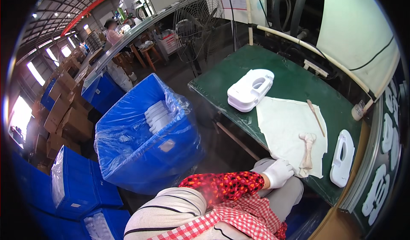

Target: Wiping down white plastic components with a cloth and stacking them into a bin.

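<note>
Gloved fingers [285, 166] on cloth edge [273, 156] — knotted rag [307, 152] lengthwise, knot away.

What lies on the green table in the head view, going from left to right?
Stacked white plastic housings → white cloth → gloved hand at its near edge → knotted rag → thin wooden stick → single white plastic part.

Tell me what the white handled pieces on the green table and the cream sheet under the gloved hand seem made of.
White handled pieces: likely moulded plastic, smooth, slightly glossy, with rounded edges. Cream sheet: probably cloth, matte and limp, lying flat on the green table. The gloved hand rests at its near edge; which hand is unclear.
</note>
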### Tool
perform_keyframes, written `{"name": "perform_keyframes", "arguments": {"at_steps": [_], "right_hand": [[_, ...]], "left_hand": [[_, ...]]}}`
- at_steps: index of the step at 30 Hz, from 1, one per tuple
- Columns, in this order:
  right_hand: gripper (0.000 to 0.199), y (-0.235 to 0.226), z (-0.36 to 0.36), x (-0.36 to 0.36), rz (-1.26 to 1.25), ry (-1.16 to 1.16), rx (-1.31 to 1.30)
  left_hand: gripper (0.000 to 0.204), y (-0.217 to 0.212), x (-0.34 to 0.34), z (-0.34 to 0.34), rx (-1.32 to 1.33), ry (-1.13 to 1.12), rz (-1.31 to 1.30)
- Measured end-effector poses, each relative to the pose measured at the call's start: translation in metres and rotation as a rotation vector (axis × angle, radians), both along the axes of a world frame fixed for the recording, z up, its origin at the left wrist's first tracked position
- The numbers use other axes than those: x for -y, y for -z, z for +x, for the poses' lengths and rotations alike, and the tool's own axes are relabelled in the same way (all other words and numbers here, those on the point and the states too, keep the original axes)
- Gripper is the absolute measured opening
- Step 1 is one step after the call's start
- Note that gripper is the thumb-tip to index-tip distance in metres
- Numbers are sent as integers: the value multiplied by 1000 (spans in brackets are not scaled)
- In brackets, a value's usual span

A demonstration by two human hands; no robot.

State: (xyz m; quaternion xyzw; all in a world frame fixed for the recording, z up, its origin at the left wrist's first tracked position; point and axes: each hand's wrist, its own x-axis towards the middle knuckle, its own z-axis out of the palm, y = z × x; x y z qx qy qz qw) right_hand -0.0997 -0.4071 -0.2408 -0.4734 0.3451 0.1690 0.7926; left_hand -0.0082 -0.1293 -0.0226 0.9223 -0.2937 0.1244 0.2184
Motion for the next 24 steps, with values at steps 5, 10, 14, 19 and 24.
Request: {"name": "perform_keyframes", "arguments": {"at_steps": [5, 10, 14, 19, 24], "right_hand": [[38, 10, -5, -1, 19, 13, -10], [37, 18, -6, -1, 34, 21, -9], [37, 20, -4, -1, 42, 26, 0], [37, 23, 2, -6, 50, 26, 0], [43, 38, 4, 11, -102, -43, 25]], "left_hand": [[11, -1, 0, -1, -14, -2, 26], [12, 0, 1, 0, -2, 1, 9], [12, 2, 2, 0, -7, 7, 8], [12, 0, -1, -1, -23, -5, 31], [11, -3, -2, -3, -19, -17, 23]]}}
